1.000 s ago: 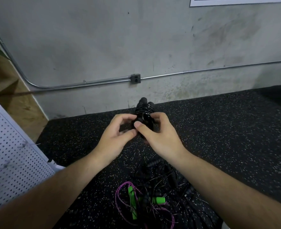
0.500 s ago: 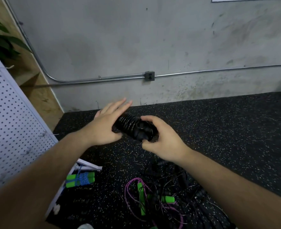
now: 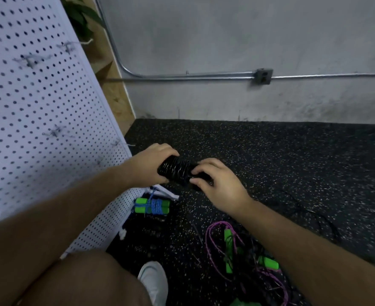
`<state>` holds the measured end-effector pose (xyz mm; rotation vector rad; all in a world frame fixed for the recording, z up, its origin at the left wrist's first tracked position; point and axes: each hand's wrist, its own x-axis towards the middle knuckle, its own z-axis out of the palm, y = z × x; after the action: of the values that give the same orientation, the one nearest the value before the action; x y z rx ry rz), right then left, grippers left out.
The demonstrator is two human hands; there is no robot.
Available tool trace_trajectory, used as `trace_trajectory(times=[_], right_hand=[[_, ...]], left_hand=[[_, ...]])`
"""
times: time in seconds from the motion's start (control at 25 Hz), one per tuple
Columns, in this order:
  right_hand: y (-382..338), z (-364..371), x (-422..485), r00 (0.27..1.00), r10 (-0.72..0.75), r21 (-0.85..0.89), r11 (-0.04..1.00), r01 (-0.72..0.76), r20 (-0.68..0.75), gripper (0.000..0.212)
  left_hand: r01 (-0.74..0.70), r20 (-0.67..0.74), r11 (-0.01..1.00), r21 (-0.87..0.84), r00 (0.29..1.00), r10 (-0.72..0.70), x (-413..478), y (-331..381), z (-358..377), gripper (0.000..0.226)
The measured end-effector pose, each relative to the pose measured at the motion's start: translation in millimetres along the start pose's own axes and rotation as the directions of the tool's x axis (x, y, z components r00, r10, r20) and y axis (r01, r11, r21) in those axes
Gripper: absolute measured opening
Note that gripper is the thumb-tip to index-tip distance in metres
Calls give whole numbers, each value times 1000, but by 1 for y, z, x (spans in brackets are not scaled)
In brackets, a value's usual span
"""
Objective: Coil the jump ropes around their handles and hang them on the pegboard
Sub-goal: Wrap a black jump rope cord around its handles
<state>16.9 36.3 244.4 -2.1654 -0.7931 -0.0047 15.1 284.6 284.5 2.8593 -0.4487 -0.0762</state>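
Note:
A black jump rope (image 3: 177, 171), coiled tightly round its handles, is held between both hands above the floor. My left hand (image 3: 153, 164) grips its left end with the fingers curled over the top. My right hand (image 3: 217, 184) pinches its right end between thumb and fingers. The white pegboard (image 3: 38, 102) leans at the left, with a few wire hooks blurred on it. A blue rope wound round green handles (image 3: 152, 206) lies at the pegboard's foot.
A tangle of loose ropes (image 3: 246, 252), purple and black with green handles, lies on the black speckled floor (image 3: 292, 173) at lower right. My white shoe (image 3: 153, 281) and knee are at the bottom. A grey wall with a metal conduit (image 3: 182, 75) stands behind.
My view has turned left and down toward the pegboard. My left hand, flat over the bundle half a second ago, now curls round its left end. The bundle lies more horizontally.

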Motion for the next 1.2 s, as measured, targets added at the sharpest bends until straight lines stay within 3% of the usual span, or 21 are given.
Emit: trace_trajectory(times=[0.16,0.32,0.48,0.72,0.88,1.08,1.2], right_hand=[[21,83,18,990,35,27,999,-39,136,12],[53,165,22,952,182,61,977,-203,247,16],[78,244,26,884,313,-25,945,-325,347,24],[116,334,32,846,367,-92,928,-360,387,26],[123,339,30,826,374,-144,927,-346,422,47],[134,292,9,907,330,-117,944,-309,262,39],[155,248,-24,912,346,-194,932,-307,220,41]], left_hand=[[105,-24,992,-70,994,-107,-28,-62,67,73],[187,32,976,-111,982,-184,-47,-114,142,71],[316,136,949,-27,941,-309,-63,-151,212,75],[432,219,902,18,878,-425,-76,-185,286,83],[478,309,878,31,831,-463,-75,-175,296,96],[333,175,939,-83,933,-315,-45,-114,290,78],[213,99,965,-155,975,-200,-25,-69,302,65]])
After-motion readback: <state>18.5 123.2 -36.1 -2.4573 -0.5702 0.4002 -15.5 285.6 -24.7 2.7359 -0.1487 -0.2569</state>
